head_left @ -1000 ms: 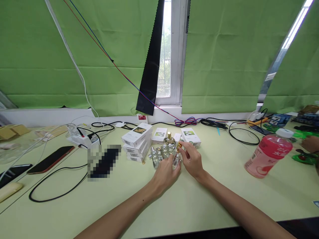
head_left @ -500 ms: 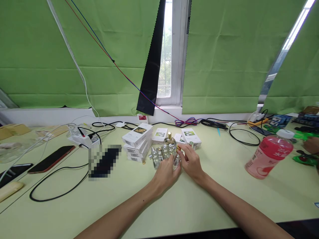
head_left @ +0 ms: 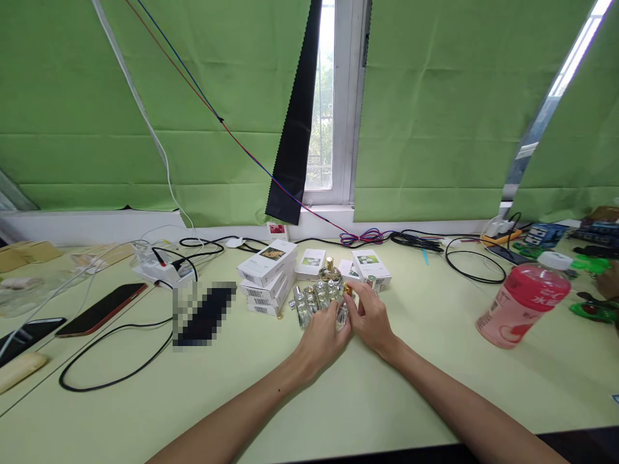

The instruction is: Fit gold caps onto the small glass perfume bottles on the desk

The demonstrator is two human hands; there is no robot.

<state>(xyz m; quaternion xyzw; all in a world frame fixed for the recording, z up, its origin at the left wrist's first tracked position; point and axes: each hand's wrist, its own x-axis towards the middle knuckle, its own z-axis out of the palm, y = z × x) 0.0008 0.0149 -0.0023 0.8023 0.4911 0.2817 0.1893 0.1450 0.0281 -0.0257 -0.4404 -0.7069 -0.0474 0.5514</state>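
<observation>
Several small clear glass bottles [head_left: 311, 298] stand in a close cluster at the middle of the table. My left hand [head_left: 322, 335] is closed around the lower part of a gold-topped perfume bottle [head_left: 343, 314] at the cluster's right end. The fingers of my right hand [head_left: 371, 316] pinch that bottle's gold cap [head_left: 347, 290]. Behind the cluster stands a rounder bottle with a gold top [head_left: 329, 267]. A silver-topped bottle [head_left: 371, 281] shows just beyond my right hand. Left of the bottles is a stack of white boxes [head_left: 267, 270].
More white boxes [head_left: 370, 264] lie behind the bottles. A pink drink bottle [head_left: 525, 299] stands at right. Black cables [head_left: 416, 240] run along the wall. Phones [head_left: 104, 309] and a power strip [head_left: 164, 267] lie at left. Part of another person's hand [head_left: 609, 283] shows at the far right.
My right fingers and the gold cap have shifted very slightly. Both hands stay at the same bottle, and the other things keep their places.
</observation>
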